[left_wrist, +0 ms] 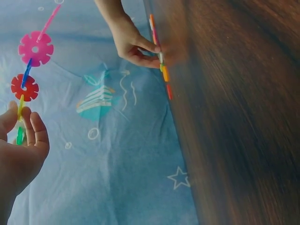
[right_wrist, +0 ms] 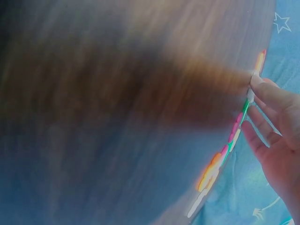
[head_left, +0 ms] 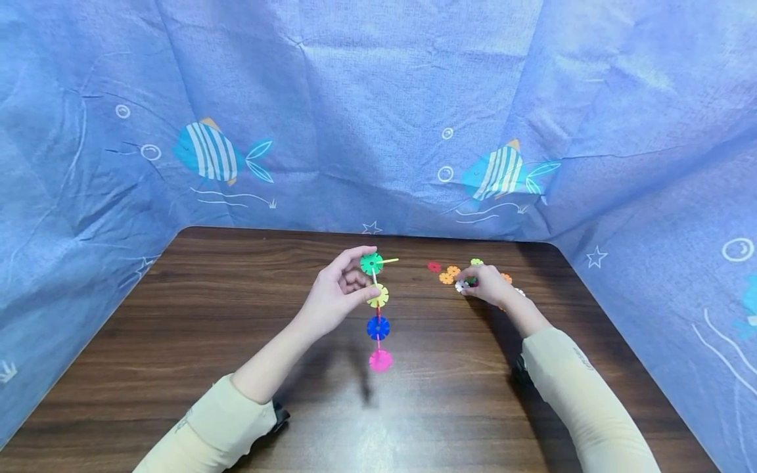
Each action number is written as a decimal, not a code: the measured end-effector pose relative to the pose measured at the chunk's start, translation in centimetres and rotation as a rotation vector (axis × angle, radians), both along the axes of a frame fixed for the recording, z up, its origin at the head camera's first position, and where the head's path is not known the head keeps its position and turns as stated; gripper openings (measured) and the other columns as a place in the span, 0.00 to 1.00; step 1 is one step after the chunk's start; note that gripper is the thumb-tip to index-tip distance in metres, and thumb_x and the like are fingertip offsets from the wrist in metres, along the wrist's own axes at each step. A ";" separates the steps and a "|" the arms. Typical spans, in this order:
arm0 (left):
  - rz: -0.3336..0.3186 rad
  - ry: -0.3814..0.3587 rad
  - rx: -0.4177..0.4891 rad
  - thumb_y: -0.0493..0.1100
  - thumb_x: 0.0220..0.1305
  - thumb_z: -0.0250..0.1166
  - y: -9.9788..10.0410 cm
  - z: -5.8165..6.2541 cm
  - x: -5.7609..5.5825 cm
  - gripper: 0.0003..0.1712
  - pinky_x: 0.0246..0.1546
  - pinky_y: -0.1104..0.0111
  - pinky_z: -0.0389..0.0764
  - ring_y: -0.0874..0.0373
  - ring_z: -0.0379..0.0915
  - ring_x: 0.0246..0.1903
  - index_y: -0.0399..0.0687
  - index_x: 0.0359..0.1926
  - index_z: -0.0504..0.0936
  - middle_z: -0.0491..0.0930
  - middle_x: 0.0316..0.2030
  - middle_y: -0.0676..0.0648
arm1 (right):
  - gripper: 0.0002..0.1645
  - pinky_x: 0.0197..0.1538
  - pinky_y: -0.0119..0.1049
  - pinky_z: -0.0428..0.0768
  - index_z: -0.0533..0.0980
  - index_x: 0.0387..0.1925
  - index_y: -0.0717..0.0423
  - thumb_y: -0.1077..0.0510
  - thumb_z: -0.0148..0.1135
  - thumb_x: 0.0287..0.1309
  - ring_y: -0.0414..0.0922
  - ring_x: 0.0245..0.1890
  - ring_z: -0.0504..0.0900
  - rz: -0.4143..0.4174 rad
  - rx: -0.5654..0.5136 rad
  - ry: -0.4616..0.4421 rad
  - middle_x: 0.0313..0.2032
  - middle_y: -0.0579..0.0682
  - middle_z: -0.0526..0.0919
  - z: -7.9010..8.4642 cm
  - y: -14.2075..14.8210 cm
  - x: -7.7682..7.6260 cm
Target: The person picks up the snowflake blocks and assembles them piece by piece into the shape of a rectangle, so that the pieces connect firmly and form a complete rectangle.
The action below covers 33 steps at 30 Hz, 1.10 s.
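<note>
The left hand [head_left: 332, 294] held up a chain of notched plastic discs, its thumb pinching at the yellow disc [head_left: 381, 299] and its index finger reaching up to the green disc [head_left: 372, 263]. Below hung the blue disc [head_left: 374, 326] and, at the bottom, the pink disc [head_left: 381, 360], with other pieces slotted in edge-on between; the chain hung upright, clear of the counter [head_left: 177, 328].

The right hand [head_left: 489, 286] was down at the loose pieces on the right, thumb and fingertips closed on a white disc [head_left: 460, 286]; whether that disc had left the counter could not be told. Near it lay a red disc [head_left: 434, 267], orange discs [head_left: 446, 278] and a yellow-green disc [head_left: 476, 262].

The step in hand looked like choosing another piece for the chain. The next move would likely call for lifting the white disc by its edge, bringing it over and lining its notch up with a free notch, while the left hand kept the chain steady.
</note>
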<state>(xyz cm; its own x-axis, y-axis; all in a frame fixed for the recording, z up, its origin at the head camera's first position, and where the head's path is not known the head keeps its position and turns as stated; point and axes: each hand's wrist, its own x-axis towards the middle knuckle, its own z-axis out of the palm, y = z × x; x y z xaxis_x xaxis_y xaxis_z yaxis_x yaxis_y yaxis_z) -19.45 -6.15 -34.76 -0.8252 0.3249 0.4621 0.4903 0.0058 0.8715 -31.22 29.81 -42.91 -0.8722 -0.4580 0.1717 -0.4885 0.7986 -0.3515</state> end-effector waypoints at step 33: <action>0.162 0.076 -0.132 0.31 0.50 0.71 -0.2 1.2 0.8 0.33 0.44 0.51 0.76 0.45 0.77 0.38 0.44 0.59 0.72 0.84 0.39 0.41 | 0.10 0.27 0.29 0.76 0.80 0.32 0.56 0.63 0.73 0.46 0.36 0.22 0.79 -0.036 -0.198 0.070 0.23 0.46 0.84 3.9 -1.3 1.9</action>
